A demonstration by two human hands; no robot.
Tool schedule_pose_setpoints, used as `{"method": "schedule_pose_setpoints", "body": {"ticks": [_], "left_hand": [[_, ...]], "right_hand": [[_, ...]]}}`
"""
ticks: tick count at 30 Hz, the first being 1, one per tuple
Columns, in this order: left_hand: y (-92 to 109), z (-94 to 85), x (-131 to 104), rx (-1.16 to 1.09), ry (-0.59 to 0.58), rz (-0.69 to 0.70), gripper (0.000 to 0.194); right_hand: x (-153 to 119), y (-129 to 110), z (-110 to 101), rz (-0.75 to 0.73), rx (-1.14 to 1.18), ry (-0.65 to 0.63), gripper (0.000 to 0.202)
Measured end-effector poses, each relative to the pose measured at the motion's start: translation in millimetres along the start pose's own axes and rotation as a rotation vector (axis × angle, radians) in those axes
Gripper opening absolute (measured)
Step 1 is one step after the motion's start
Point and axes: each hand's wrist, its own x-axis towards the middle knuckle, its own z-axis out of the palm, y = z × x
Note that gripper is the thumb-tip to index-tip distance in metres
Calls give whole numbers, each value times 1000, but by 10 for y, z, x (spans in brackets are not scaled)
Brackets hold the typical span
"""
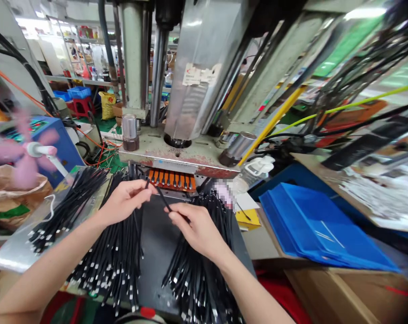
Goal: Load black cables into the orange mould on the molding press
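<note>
My left hand (131,198) pinches the far end of a black cable (162,198) just in front of the machine. The fingers of my right hand (193,225) are closed on the same cable lower down, so it slants between both hands. Beyond them sits an orange mold tray (172,179) with several black connector ends in a row. A thick bundle of black cables with silver plug tips (112,265) lies under my left forearm. Another cable bundle (197,288) lies below my right hand.
A press machine with a metal plate (204,157) and steel columns rises ahead. A further cable pile (62,211) lies at left, near a spinning pink fan (28,148). Blue plastic bins (318,229) and a clear jug (257,166) stand at right. A dark worktop (156,252) shows between the bundles.
</note>
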Motion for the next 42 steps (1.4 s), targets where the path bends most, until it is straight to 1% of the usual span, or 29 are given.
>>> {"method": "schedule_pose_setpoints", "body": {"ticks": [3, 5, 7, 10, 12, 13, 14, 16, 18, 20, 21, 23, 25, 27, 29, 31, 32, 34, 36, 37, 39, 41, 42], "left_hand": [[178, 124, 105, -52, -52, 74, 26], [224, 187, 174, -56, -60, 122, 24], [250, 246, 226, -76, -42, 156, 20], [271, 305, 273, -112, 11, 179, 16], [241, 294, 297, -133, 72, 168, 17], [198, 266, 308, -143, 117, 151, 19], [130, 223, 318, -152, 178, 126, 20], [-86, 93, 326, -151, 331, 69, 23], [-392, -78, 312, -113, 475, 7, 26], [-741, -264, 273, -60, 574, -78, 28], [-913, -354, 247, -38, 607, -132, 27], [-1223, -514, 186, 19, 661, -248, 26], [-1467, -634, 126, 94, 707, -337, 27], [-1644, -714, 76, 171, 741, -384, 27], [-1768, -759, 41, 227, 758, -406, 29], [-1857, -780, 19, 273, 773, -421, 31], [-1892, -786, 12, 291, 781, -427, 31], [-1946, -792, 1, 313, 796, -439, 27], [-1979, -794, -12, 311, 806, -445, 23], [-1986, -794, -20, 316, 810, -447, 28], [-1980, -789, -43, 352, 819, -444, 50], [-1950, -779, -69, 405, 830, -438, 64], [-1929, -773, -82, 423, 832, -434, 65]], "right_hand": [[72, 2, 25, -57, 44, 128, 17], [98, 18, 23, -63, 66, 176, 17], [119, 15, 20, -63, 76, 198, 19], [144, 11, 44, -54, 91, 187, 23], [148, 53, 93, -29, 94, 128, 24], [142, 94, 129, -11, 82, 75, 23], [129, 147, 172, 10, 57, 9, 23], [88, 276, 275, 60, -11, -152, 22], [34, 411, 384, 117, -80, -316, 20], [-16, 517, 484, 170, -154, -447, 17], [-36, 551, 530, 199, -209, -488, 14], [-71, 571, 618, 255, -370, -522, 6], [-109, 527, 716, 299, -560, -511, 18], [-169, 428, 834, 264, -677, -543, 22], [-250, 294, 961, 144, -669, -637, 18], [-324, 155, 1062, 3, -571, -750, 17], [-345, 97, 1091, -44, -517, -796, 19], [-330, 28, 1092, -86, -430, -863, 21], [-221, 46, 1022, -89, -363, -905, 22], [-131, 90, 969, -85, -328, -902, 21], [102, 226, 854, -57, -262, -824, 20], [369, 390, 751, -2, -225, -669, 20], [500, 466, 710, 23, -222, -585, 20]]}}
